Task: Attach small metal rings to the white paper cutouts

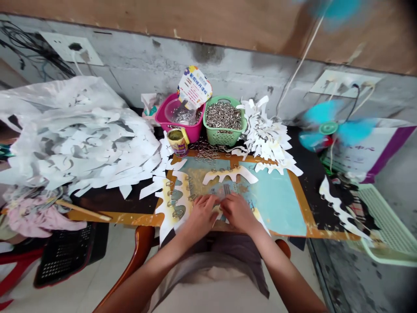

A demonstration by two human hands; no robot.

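My left hand (pixel 200 215) and my right hand (pixel 237 213) lie close together at the near edge of a stained teal-and-yellow work board (pixel 276 204), fingers curled down. Under them runs a white paper cutout (pixel 172 208) with jagged edges and several small metal clips along it. Whether either hand grips it, I cannot tell. Farther up the board lies a second white cutout (pixel 230 174) with clips along its top edge. Loose metal clips (pixel 205 152) are heaped at the board's far edge.
A green basket of metal rings (pixel 223 119) stands beyond the board, beside a pink tub (pixel 164 117) and a yellow cup (pixel 177 142). White cutouts are heaped at left (pixel 81 143) and behind the board (pixel 265 134). A spinning blue fan (pixel 327 128) stands at right.
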